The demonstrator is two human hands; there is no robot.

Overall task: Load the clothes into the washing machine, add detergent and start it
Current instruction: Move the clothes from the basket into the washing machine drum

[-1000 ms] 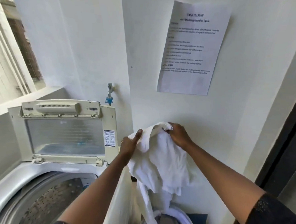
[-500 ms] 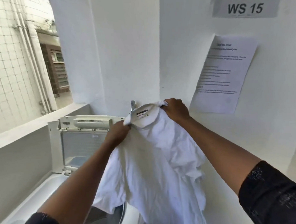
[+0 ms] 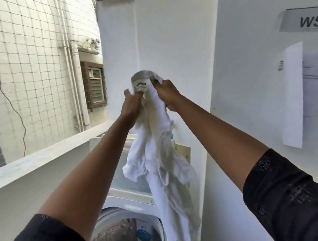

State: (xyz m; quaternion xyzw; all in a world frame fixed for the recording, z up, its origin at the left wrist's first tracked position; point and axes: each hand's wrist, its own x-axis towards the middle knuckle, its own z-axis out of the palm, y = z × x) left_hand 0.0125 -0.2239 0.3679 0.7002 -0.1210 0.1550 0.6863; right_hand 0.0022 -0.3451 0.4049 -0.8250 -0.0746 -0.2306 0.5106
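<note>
I hold a white shirt [image 3: 162, 157] up high in front of me by its collar, with the neck label facing me. My left hand [image 3: 131, 105] grips the collar's left side and my right hand [image 3: 166, 93] grips its right side, close together. The shirt hangs down bunched and long, its lower end over the open top-loading washing machine [image 3: 130, 211]. The steel drum [image 3: 122, 234] shows below between my forearms. The raised lid [image 3: 124, 178] stands behind the shirt, mostly hidden by it.
A white wall corner [image 3: 213, 79] rises right of the machine, with a taped paper sheet [image 3: 292, 93] and a "WS" sign [image 3: 304, 22]. On the left a low white ledge [image 3: 45, 157] runs along, with netting and a tiled building beyond.
Both hands have lifted the shirt higher and moved closer together on the collar. The shirt now hangs narrower over the drum, and my view has tilted up and left.
</note>
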